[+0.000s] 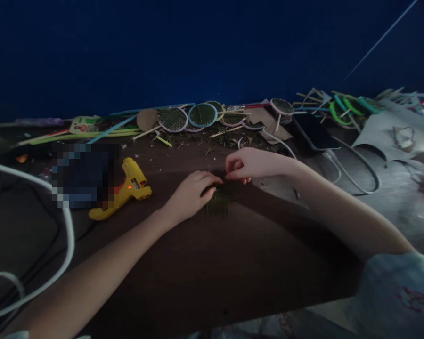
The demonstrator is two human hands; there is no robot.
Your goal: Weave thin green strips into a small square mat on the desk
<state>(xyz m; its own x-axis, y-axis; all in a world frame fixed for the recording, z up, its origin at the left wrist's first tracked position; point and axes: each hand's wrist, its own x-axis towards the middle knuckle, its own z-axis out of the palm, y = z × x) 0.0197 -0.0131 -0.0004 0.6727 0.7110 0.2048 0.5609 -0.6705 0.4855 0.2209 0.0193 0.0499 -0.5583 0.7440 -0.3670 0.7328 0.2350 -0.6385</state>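
Observation:
My left hand (191, 194) lies palm down on the dark brown table (212, 263), its fingers pressing on a small dark green woven patch (219, 202). My right hand (245, 165) hovers just above and to the right of it, fingertips pinched together at the patch's top edge; what they pinch is too small to make out. Both forearms reach in from the bottom corners.
A yellow glue gun (127, 190) lies left of my hands beside a blurred dark block (83, 175). White cables (65, 235) loop at the left. Round woven fans (202, 114), sticks and coloured strips line the back edge. A dark phone (314, 132) and grey sheet (385, 136) sit at the right.

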